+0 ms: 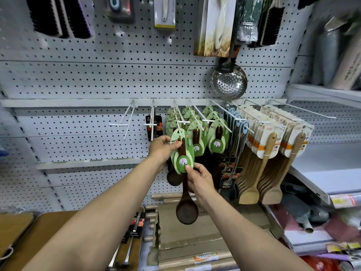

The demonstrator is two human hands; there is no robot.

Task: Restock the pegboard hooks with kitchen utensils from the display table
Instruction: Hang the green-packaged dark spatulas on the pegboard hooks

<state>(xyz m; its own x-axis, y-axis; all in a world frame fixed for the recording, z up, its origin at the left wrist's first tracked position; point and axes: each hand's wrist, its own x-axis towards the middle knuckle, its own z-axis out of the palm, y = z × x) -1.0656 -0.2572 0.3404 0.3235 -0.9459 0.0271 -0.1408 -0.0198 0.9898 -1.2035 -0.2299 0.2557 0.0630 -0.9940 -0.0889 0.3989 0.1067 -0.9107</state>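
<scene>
Gripping carded spoon [184, 192], both hands.

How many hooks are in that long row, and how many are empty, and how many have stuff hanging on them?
Empty hooks: 2, one at the far left and one at the far right
Hooks with things hanging: 7, from the black packet through the green-tagged spoons to the pale wooden spatulas
Total: 9 hooks
</scene>
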